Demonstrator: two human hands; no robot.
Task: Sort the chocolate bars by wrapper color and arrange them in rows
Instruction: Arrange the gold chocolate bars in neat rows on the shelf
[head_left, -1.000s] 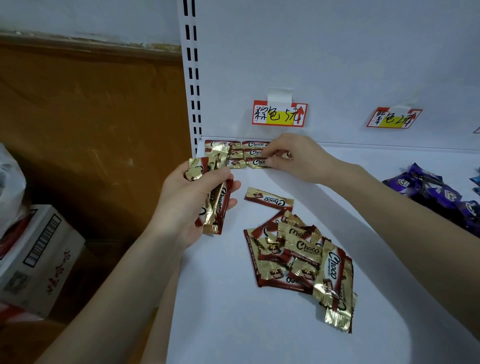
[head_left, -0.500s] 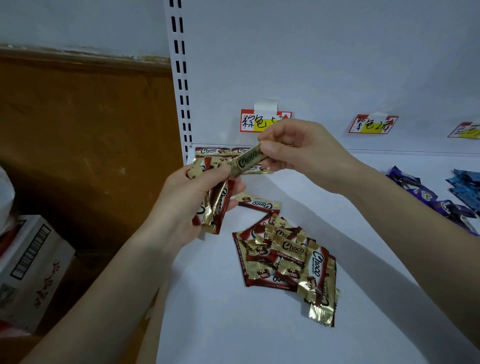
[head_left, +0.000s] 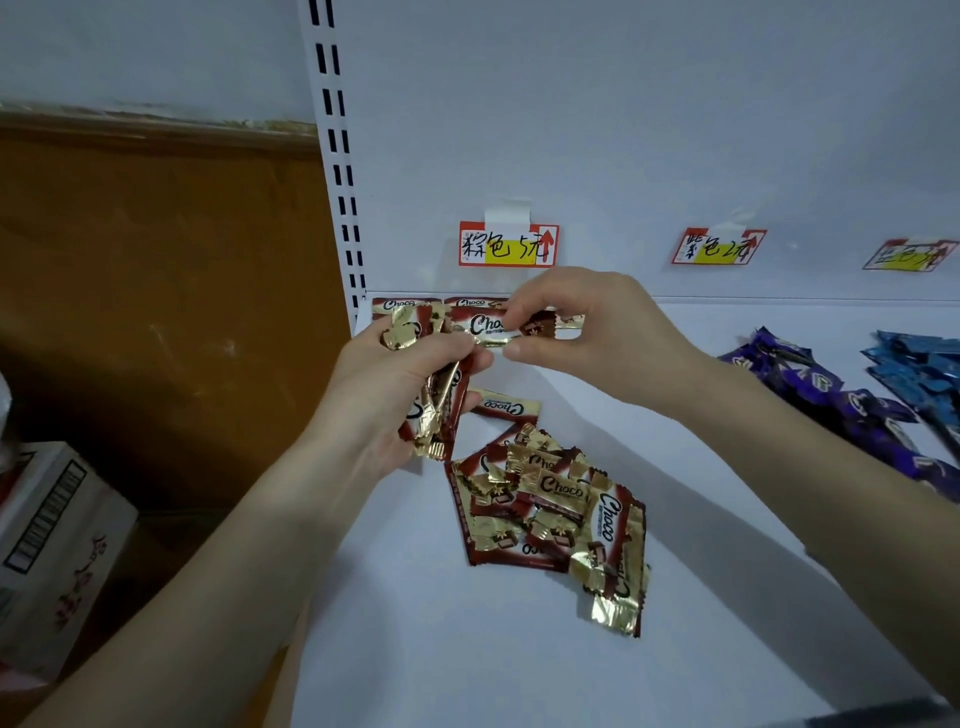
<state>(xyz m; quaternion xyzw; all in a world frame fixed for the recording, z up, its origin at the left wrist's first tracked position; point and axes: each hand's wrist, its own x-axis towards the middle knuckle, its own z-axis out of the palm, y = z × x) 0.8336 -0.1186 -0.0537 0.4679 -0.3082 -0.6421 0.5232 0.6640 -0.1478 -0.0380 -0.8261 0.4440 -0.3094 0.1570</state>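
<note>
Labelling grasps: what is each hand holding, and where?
Left hand grips a bunch of brown-gold bars around their middles. Right hand pinches a single bar near its middle, across its long edges.

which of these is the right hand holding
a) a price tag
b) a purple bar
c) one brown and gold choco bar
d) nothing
c: the right hand pinches one brown and gold Choco bar by its end, held level, while the left hand grips a bunch of like bars.
</note>
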